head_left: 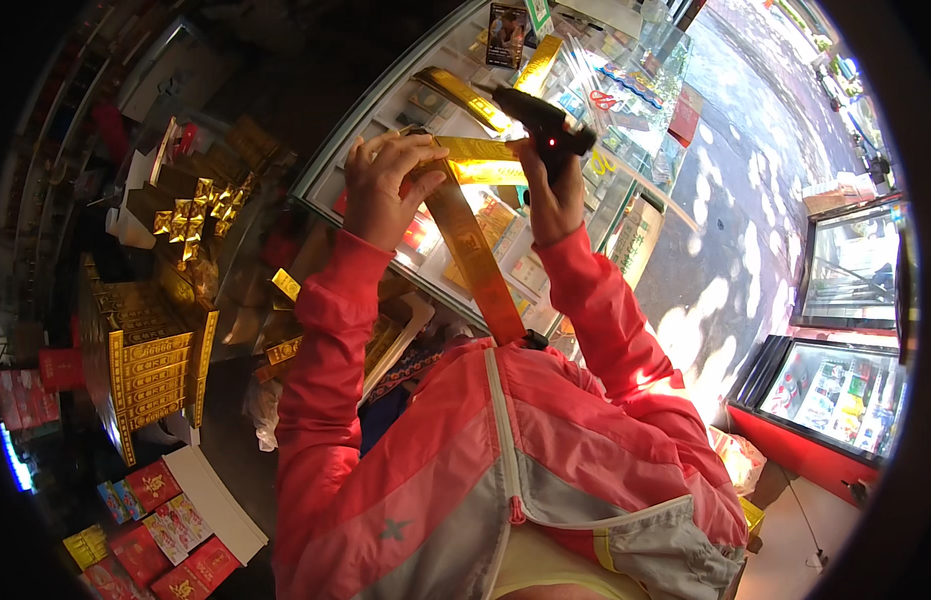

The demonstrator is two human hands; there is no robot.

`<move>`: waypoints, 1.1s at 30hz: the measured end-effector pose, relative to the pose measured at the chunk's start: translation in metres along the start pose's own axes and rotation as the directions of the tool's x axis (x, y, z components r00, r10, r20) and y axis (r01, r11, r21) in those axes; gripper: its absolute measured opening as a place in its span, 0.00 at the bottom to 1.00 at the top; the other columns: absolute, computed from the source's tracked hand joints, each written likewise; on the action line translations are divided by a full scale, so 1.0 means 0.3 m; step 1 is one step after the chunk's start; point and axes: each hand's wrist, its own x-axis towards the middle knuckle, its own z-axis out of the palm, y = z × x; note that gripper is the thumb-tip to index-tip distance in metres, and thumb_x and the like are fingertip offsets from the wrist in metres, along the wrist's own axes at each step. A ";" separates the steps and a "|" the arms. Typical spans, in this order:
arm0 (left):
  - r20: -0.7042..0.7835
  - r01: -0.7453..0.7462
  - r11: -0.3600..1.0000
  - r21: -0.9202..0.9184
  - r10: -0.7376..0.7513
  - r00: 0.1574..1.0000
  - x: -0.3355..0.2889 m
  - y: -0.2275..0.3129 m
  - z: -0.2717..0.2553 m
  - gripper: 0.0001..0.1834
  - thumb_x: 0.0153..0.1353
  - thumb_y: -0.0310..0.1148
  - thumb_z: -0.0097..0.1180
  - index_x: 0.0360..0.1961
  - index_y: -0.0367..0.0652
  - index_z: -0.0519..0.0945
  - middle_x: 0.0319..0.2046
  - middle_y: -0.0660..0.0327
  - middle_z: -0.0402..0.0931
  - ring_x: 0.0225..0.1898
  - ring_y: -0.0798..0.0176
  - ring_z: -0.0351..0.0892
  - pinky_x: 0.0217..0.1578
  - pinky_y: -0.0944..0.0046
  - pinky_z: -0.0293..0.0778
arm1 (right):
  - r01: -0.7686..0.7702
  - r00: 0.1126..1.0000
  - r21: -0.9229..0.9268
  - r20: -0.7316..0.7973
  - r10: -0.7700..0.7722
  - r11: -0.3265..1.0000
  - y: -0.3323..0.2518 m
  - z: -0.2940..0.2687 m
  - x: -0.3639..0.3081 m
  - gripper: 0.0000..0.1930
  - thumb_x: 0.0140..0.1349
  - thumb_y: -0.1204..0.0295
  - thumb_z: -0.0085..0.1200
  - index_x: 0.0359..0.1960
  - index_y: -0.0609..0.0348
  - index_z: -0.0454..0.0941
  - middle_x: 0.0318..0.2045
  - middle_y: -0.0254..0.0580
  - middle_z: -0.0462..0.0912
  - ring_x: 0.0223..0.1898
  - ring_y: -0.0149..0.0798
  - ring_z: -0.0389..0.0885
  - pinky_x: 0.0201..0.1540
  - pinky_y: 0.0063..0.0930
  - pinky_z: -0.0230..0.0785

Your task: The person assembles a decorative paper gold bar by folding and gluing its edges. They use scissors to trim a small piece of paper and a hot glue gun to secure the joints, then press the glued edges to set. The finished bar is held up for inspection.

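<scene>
A long gold paper strip [472, 250] is bent at a corner, where my left hand [385, 190] pinches it between thumb and fingers. One part of the strip runs down toward my jacket front; the other crosses to the right. In my right hand [555, 200] is a black glue gun [545, 125] with a small red light glowing on its body. Its nozzle points up and left. The right thumb lies beside the end of the gold band, and whether it presses on it I cannot tell. Beyond my hands a curved gold strip [463, 97] lies on the glass counter [385, 105].
Red-handled scissors [602, 100] and yellow-handled scissors [603, 160] lie on the counter's right side. Left stands a gold ornamented paper structure [150, 365], with red packets [140, 555] below. Glass-topped freezers [830, 395] stand at the right, past a sunlit pavement [730, 190].
</scene>
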 end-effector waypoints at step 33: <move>-0.080 0.257 0.939 0.230 -0.245 0.966 -0.013 -0.049 0.111 0.23 0.72 0.45 0.41 0.63 0.49 0.73 0.66 0.53 0.65 0.70 0.42 0.54 0.68 0.40 0.45 | -0.247 0.967 0.335 0.020 0.255 0.909 -0.010 0.117 -0.282 0.19 0.73 0.60 0.47 0.53 0.65 0.75 0.48 0.44 0.81 0.44 0.33 0.77 0.50 0.29 0.69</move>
